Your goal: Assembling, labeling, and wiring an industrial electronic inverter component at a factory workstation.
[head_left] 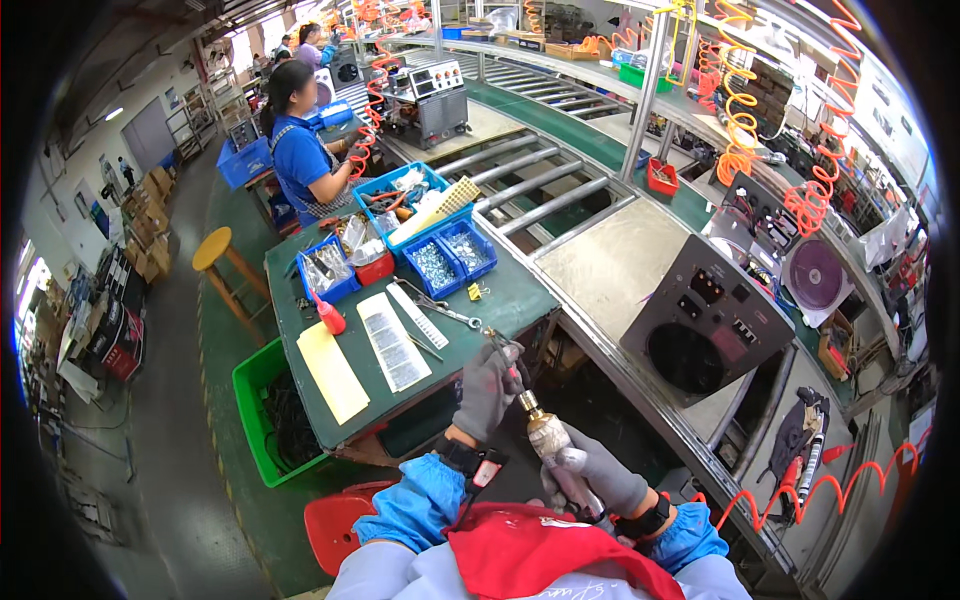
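My right hand [606, 472], in a grey glove, is wrapped round the body of a power screwdriver [548, 436] with a brass-coloured collar. The tool slants up and to the left, away from my body. My left hand [484, 392], also gloved, is closed at the tool's front end, its fingers round the slim bit. Whether it also pinches a small screw cannot be made out. Just beyond the left hand, pliers-like metal tools [455, 315] lie at the corner of the green worktable [500, 312].
Blue bins [434, 262] of small screws and a red bottle [330, 316] stand on the worktable, beside paper sheets [392, 342]. A black panelled machine [700, 325] stands on the roller conveyor [545, 170] to the right. A person in blue [300, 160] works farther off. Orange coiled hoses [820, 180] hang at right.
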Demonstrator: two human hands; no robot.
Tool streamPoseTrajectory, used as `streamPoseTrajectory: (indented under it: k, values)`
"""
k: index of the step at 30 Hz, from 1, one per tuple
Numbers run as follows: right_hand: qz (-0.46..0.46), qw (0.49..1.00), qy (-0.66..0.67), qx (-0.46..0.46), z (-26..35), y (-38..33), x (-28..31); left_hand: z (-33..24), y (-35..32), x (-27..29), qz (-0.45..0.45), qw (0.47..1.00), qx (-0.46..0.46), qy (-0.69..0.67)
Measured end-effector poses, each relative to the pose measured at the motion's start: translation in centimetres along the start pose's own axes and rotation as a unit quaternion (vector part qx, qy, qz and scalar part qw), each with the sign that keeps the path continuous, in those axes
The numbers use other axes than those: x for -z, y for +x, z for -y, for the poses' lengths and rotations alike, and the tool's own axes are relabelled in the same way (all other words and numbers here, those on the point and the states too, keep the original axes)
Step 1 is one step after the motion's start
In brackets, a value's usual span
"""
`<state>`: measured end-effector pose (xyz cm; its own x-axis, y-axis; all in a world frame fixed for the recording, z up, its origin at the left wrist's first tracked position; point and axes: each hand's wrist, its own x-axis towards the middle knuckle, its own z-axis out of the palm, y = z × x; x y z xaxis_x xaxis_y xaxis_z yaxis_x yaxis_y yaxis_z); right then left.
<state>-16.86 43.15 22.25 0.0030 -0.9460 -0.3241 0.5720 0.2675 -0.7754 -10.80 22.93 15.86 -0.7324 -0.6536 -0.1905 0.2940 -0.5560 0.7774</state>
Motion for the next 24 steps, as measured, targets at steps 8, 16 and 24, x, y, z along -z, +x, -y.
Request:
streamPoseTrajectory:
  k: [8, 16, 24]
  values:
    - [-0.008, 1.0, 0.009, 0.011, 0.3, 0.2, 0.6, 0.3, 1.6, 0.1, -0.051, 0.993, -0.096, 0.042]
    - [-0.028, 0.999, -0.036, 0.019, 0.5, 0.3, 0.9, 1.6, 3.3, 0.1, -0.184, 0.837, -0.378, 0.35]
    - [0.007, 1.0, -0.003, 0.013, 0.0, 0.3, 1.3, -1.5, 1.5, -0.6, -0.073, 0.987, -0.117, 0.085]
